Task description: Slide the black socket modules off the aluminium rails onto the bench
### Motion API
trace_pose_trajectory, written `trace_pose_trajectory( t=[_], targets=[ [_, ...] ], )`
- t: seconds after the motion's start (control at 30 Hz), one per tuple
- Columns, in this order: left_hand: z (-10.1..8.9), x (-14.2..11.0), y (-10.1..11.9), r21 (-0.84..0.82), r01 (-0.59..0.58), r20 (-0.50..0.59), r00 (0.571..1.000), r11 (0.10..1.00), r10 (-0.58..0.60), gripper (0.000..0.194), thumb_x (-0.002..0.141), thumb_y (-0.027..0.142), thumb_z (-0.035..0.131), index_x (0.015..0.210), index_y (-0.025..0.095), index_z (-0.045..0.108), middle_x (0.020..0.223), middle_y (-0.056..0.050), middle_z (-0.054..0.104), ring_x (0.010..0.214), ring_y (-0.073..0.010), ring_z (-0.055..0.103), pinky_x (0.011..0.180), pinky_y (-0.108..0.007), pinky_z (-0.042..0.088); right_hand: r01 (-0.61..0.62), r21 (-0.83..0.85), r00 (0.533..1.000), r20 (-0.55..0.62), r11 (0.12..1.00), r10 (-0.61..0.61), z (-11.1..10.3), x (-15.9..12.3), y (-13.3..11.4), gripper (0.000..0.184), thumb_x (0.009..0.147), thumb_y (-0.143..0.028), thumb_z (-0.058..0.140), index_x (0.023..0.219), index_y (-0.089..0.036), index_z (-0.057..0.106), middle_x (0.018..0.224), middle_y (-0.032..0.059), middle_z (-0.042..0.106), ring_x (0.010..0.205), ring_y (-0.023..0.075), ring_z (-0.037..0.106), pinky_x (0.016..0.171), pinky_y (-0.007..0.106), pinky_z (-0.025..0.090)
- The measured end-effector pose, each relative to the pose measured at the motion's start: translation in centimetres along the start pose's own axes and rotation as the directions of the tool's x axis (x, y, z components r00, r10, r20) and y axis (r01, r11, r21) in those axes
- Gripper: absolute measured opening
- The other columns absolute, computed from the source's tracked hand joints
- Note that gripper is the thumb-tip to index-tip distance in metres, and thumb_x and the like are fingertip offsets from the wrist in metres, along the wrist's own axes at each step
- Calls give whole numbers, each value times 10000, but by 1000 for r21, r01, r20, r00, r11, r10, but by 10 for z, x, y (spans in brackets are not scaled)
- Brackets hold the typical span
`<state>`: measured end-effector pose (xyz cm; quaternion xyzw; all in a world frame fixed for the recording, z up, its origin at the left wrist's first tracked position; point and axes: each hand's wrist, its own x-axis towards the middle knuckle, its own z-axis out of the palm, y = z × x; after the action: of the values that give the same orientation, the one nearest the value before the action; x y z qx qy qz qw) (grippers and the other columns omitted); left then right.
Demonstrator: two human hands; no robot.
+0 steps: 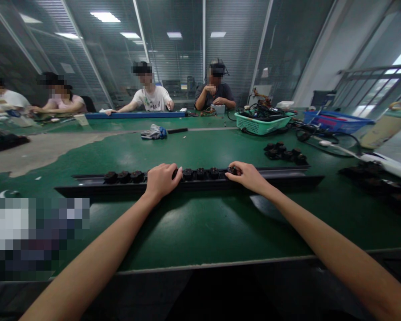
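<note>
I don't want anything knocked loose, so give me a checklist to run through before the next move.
1. Right hand has a black part in its fingers: ok.
2. Held part fully seated in the long black rail: cannot tell, the fingers cover much of it.
3. Held part close up against the three round parts between the hands: not ok, a gap shows.
4. Left hand at the rail: ok; whether it grips a part firmly: cannot tell.
5. Loose black parts beyond the rail, apart from it: ok.
</note>
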<state>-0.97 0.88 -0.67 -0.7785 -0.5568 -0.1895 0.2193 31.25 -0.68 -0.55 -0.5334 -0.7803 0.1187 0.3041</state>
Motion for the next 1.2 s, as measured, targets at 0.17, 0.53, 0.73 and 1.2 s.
trace_pose_trajectory(
  t=[0.17,0.53,0.73,1.2],
  targets=[
    [-2,0,1,17,-5,16,1000,1000,5,500,1045,497,329,865,201,690,852,-97,735,806,-244,664,617,-334,312,-26,-2,1000,-11,1000,26,-2,-1,0,275,858,-429,625,943,-171,668,750,21,583,692,168,501,665,299,340],
    [-6,0,3,16,8,37,999,1000,-9,515,1045,500,314,875,201,698,856,-96,736,814,-246,666,613,-335,322,-21,7,999,-34,1000,22,-3,-2,2,272,842,-424,617,932,-171,661,754,23,594,679,165,494,673,304,344],
    [-6,1,2,3,17,45,999,1000,-18,520,1040,508,311,883,204,703,859,-103,733,815,-250,661,622,-331,338,-3,0,999,-50,1000,3,-2,-4,2,255,853,-417,603,913,-173,652,754,30,595,685,169,493,686,310,354],
    [-4,0,2,12,11,39,999,1000,-12,517,1041,505,310,896,203,704,867,-103,734,825,-252,664,632,-334,347,-27,-25,998,-58,999,26,-5,-6,6,281,839,-434,604,915,-168,659,753,35,592,692,176,496,692,313,362]
  ],
)
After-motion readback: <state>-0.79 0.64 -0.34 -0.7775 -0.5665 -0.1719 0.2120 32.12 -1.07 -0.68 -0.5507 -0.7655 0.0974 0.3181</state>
